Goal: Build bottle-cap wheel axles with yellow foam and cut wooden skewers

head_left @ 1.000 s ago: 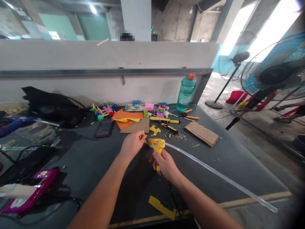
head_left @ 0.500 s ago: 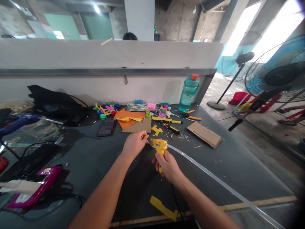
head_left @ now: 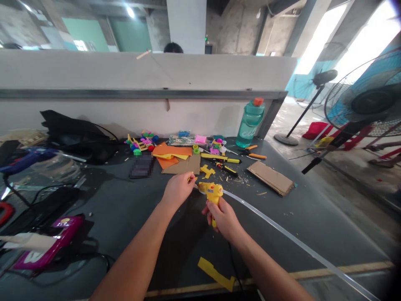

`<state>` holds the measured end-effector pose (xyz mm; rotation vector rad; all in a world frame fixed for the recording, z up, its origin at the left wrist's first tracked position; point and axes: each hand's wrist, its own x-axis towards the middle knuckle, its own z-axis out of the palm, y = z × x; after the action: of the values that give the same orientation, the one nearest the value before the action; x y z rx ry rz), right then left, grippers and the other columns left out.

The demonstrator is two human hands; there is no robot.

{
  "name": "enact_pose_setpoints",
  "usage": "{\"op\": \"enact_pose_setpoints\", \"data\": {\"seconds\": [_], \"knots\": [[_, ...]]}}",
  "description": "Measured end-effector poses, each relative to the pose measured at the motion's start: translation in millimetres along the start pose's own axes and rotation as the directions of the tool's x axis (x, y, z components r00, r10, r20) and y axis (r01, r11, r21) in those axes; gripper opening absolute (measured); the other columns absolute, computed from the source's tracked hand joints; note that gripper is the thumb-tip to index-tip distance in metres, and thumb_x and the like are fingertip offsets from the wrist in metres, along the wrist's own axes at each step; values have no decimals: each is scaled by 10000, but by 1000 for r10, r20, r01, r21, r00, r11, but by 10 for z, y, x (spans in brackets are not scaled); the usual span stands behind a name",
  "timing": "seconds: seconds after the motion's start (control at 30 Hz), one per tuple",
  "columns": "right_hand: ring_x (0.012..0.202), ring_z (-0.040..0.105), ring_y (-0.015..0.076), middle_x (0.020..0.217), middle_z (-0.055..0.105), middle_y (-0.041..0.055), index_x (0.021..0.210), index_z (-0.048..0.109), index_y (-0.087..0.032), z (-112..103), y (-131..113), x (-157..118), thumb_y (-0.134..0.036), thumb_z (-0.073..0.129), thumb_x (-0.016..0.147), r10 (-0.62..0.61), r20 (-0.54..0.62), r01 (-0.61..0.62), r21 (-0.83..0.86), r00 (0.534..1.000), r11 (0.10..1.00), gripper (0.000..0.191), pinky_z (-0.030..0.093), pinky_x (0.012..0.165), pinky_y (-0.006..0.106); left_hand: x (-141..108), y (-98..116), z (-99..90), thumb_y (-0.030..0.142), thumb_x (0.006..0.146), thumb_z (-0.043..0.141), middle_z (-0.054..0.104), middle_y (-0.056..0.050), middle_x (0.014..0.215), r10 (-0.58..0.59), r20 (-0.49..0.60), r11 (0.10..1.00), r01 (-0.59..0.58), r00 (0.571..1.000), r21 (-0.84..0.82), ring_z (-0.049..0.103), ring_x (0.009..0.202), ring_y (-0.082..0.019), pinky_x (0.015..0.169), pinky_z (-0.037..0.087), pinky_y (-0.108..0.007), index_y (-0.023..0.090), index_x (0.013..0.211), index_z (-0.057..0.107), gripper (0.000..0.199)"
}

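My right hand [head_left: 222, 213] is wrapped round the handle of a yellow hot glue gun [head_left: 211, 190]. A long clear glue stick [head_left: 282, 229] runs from the gun's back end down to the right. The gun's nozzle points left, close to my left hand [head_left: 179, 187]. That hand is closed in a pinch on a small yellow piece [head_left: 189, 179], mostly hidden by the fingers. Behind the gun lies a yellow cut-out [head_left: 206, 171]. A yellow paper strip [head_left: 215, 274] rests near the table's front edge.
Orange paper [head_left: 166, 150] and cardboard [head_left: 184, 166] lie beyond my hands. Farther right are a utility knife [head_left: 228, 169], orange-handled pliers [head_left: 257, 156], a teal bottle [head_left: 249, 124] and folded cardboard [head_left: 271, 177]. A magenta device [head_left: 50, 246] with cables sits left, a fan [head_left: 369, 100] right.
The view has shifted slightly, so everything appears a little farther right. Both hands keep the same hold, with the glue gun's nozzle still close to my left fingers.
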<state>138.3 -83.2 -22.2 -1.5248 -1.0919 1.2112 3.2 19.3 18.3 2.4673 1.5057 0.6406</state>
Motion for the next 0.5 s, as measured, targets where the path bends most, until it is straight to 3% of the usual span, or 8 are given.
{"op": "enact_pose_setpoints", "data": {"seconds": [0.2, 0.33, 0.5], "knots": [[347, 448, 101, 517, 542, -42, 834, 484, -202, 16, -21, 8, -391, 418, 805, 8, 1, -8, 80, 1000, 997, 202, 303, 260, 181, 8, -14, 10, 269, 822, 479, 696, -21, 787, 9, -1, 1000, -9, 1000, -13, 625, 730, -180, 616, 363, -243, 235, 822, 631, 156], [363, 457, 83, 620, 587, -21, 816, 458, -203, 50, -47, 34, -389, 428, 797, 9, 4, -10, 110, 1000, 994, 189, 293, 252, 167, 15, -10, 10, 275, 816, 491, 696, -18, 788, 6, -2, 1000, -6, 1000, -4, 626, 724, -182, 610, 360, -245, 236, 811, 628, 142], [336, 427, 61, 600, 569, -28, 785, 439, -196, 95, -72, 88, -378, 431, 788, 41, 22, -43, 121, 999, 992, 182, 275, 245, 150, 15, -13, 8, 285, 826, 484, 698, -18, 797, -5, 1, 1000, 5, 1000, 10, 628, 750, -180, 633, 368, -242, 236, 838, 629, 154]]}}
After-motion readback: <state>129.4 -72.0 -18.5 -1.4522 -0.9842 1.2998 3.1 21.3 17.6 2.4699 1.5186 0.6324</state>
